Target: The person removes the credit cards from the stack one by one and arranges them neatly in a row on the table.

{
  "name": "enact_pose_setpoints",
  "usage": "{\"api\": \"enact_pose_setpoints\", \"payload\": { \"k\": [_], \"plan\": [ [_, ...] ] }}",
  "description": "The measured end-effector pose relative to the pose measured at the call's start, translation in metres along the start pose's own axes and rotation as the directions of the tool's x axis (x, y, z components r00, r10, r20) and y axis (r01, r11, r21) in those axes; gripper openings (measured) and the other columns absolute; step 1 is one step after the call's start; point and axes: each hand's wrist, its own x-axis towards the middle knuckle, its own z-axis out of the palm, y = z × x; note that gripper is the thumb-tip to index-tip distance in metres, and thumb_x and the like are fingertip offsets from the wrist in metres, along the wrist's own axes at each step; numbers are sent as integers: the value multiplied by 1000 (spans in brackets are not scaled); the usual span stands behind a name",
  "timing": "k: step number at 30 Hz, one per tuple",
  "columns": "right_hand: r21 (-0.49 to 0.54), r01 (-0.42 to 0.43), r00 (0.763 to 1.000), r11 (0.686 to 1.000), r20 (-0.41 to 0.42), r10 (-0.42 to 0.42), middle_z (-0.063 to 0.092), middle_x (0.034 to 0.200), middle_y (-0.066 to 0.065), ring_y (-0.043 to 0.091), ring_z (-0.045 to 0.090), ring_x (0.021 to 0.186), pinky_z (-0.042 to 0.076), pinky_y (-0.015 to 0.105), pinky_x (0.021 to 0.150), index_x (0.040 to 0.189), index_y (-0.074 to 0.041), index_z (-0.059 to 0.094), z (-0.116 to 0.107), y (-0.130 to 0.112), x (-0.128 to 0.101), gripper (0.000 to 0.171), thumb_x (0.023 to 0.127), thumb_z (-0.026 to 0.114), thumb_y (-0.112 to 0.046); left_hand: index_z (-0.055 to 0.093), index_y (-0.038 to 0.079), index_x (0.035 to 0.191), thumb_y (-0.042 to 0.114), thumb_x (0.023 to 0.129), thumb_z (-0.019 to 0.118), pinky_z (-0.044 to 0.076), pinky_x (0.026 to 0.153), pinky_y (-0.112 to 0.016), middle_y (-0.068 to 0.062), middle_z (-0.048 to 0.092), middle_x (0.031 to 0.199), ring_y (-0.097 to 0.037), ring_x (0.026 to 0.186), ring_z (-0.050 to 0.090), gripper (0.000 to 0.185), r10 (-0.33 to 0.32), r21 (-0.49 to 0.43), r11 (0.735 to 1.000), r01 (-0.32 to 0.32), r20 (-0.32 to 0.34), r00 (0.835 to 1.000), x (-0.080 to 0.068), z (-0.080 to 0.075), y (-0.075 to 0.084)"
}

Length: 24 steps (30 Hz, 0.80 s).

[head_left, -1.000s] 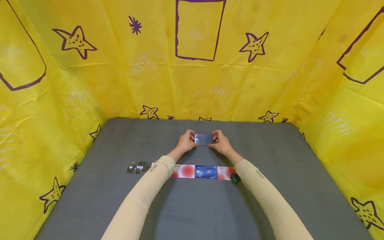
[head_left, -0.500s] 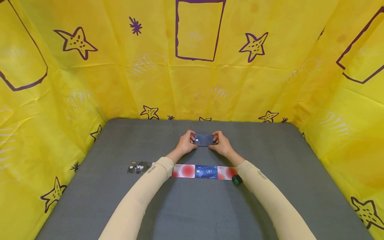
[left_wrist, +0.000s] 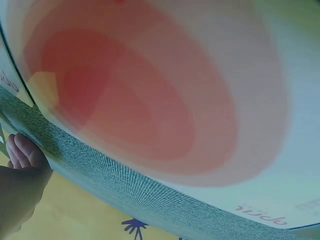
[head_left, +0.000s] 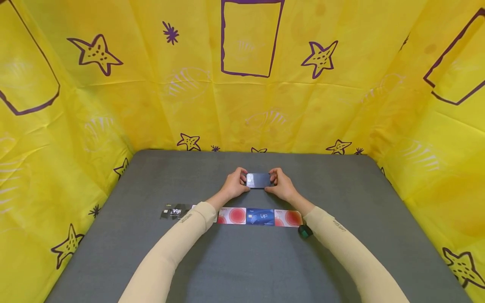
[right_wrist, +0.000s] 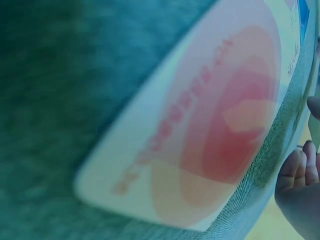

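Observation:
A dark blue-grey bank-style card (head_left: 258,180) is held by its two short ends between my hands. My left hand (head_left: 233,184) pinches its left end with thumb and fingers, and my right hand (head_left: 282,185) pinches the right end. Light glints on the card's left half. Nearer to me lies a row of cards: a black Vip card (head_left: 175,211), a white-and-red card (head_left: 232,215), a blue VIP card (head_left: 260,216) and another white-and-red card (head_left: 288,218). My left sleeve covers part of the row. Both wrist views show red-circled cards close up, with the hands at the edge.
The dark grey tabletop (head_left: 242,261) extends around the cards. Yellow cloth (head_left: 151,101) with starfish drawings hangs behind it and along both sides. A small dark green object (head_left: 305,231) shows under my right sleeve's cuff.
Both hands have drawn the blue-grey card slightly toward me. Its face now catches more light. My forearms have spread a little, and the row of cards has stayed in place.

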Motion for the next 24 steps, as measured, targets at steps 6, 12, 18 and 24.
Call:
{"api": "enact_pose_setpoints", "payload": {
  "k": [6,12,18,24],
  "plan": [
    [7,24,1000,1000,17,-24,53,94,10,23,47,85,39,32,76,121,-2,46,-3,-2,-10,58,75,82,-5,52,5,120,4,76,82,47,80,-31,-7,59,94,-18,83,54,53,1,11,1000,-1,18,1000,-8,-1,3],
    [1,32,999,999,11,-32,54,94,9,22,47,85,39,31,75,121,-3,47,-5,0,-21,57,76,82,-6,51,5,121,5,77,82,48,81,-31,-5,58,93,-18,83,55,54,23,13,1000,-24,33,999,-15,0,4],
    [9,19,1000,1000,16,-19,55,96,8,23,49,87,40,32,76,122,-5,47,-6,-2,-31,58,76,83,-8,52,6,120,6,76,82,48,80,-31,-5,59,93,-18,83,55,54,44,4,999,-44,42,998,-23,1,5],
    [32,10,999,999,32,-11,55,97,7,22,48,87,40,32,76,122,-5,48,-9,2,-42,56,78,82,-10,52,7,120,6,76,83,49,82,-31,-4,59,93,-17,84,56,54,47,-32,998,-45,62,997,-33,3,9]
  ]
}}
